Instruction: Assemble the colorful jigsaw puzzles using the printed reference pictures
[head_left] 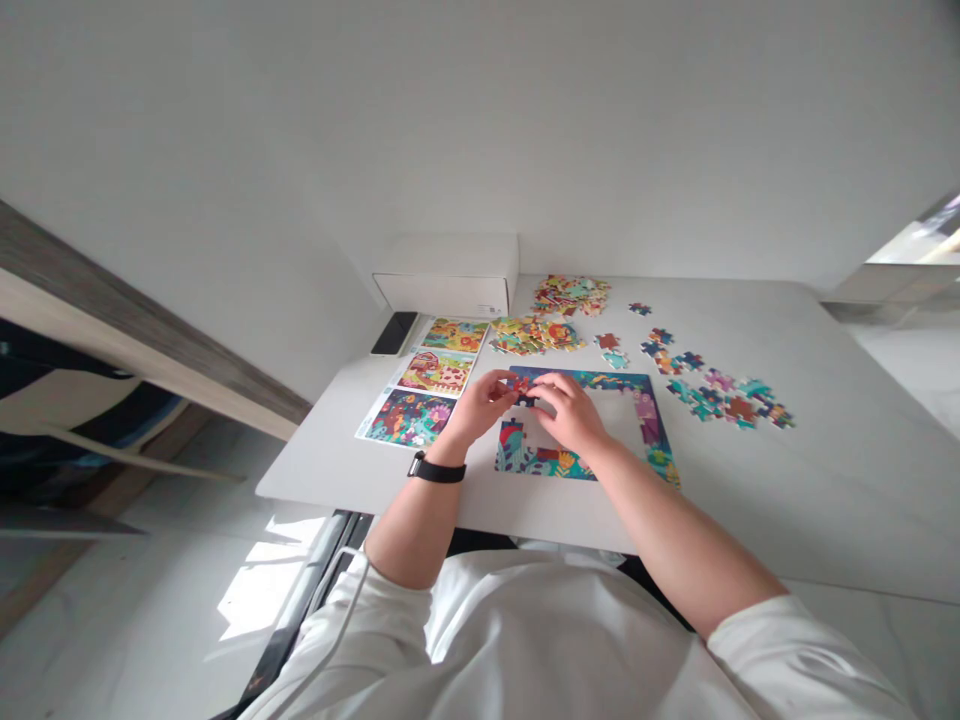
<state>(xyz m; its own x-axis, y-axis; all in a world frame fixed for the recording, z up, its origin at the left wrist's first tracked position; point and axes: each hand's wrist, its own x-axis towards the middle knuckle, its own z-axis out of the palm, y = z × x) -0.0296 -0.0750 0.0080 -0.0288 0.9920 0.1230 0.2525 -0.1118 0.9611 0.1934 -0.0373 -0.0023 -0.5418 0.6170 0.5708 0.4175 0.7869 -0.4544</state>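
Observation:
A jigsaw puzzle (651, 437) lies partly joined in front of me, a ring of colourful border pieces around a bare middle. At its upper left is a dark blue and red puzzle piece (526, 398). My left hand (482, 408) grips that piece from the left, thumb and fingers closed on its edge. From the other side my right hand (571, 410) pinches it with thumb and forefinger. The fingers partly cover the border there, so I cannot tell whether the piece is joined to it. A black band (439, 470) circles my left wrist.
Left of the puzzle lies a picture sheet (435, 372), with a phone (394, 334) above it. A white box (450, 285) stands against the wall. Piles of loose pieces (536, 335) lie behind the puzzle, and several scattered pieces (724, 400) lie to the right.

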